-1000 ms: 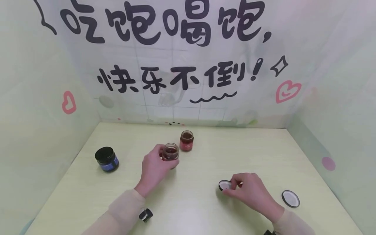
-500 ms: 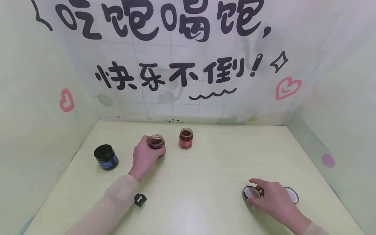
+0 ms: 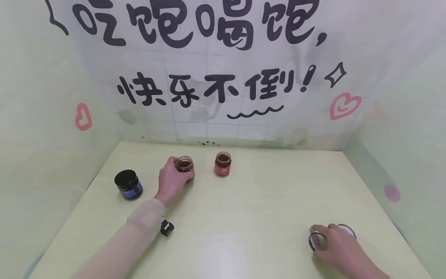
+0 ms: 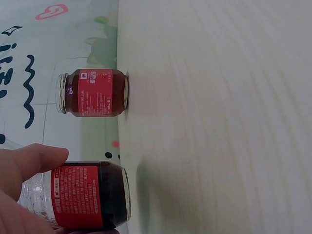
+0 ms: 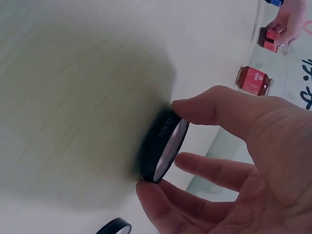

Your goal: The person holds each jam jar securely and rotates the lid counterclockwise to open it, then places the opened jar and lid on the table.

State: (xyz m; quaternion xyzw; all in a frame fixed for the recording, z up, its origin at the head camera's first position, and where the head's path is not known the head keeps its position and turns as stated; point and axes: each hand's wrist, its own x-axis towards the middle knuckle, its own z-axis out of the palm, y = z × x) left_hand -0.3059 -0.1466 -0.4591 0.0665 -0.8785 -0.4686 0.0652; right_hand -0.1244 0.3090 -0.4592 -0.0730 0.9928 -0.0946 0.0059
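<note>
On the left, my left hand [image 3: 171,179] grips an uncapped glass jar [image 3: 184,164] with dark red contents. Its red label faces the left wrist view, where the jar [image 4: 75,197] stands upright close over the tabletop. To its right is a second uncapped jar [image 3: 223,167], also red-labelled. My right hand [image 3: 339,248], low on the right, pinches a black-rimmed jar lid [image 5: 163,144] between thumb and fingertips. The lid's pale inside [image 3: 318,242] shows in the head view. Another such lid [image 3: 347,230] lies on the table just beyond this hand, partly hidden by it.
At the far left of the table [image 3: 237,217] stands a jar with a black lid and blue label [image 3: 129,186]. A small black device [image 3: 167,228] sits at my left wrist. Printed sheets form walls at the back [image 3: 299,131] and both sides.
My left hand has carried its jar left and back, away from the second jar. My right hand has moved right and nearer with its lid, close to the lying lid.
</note>
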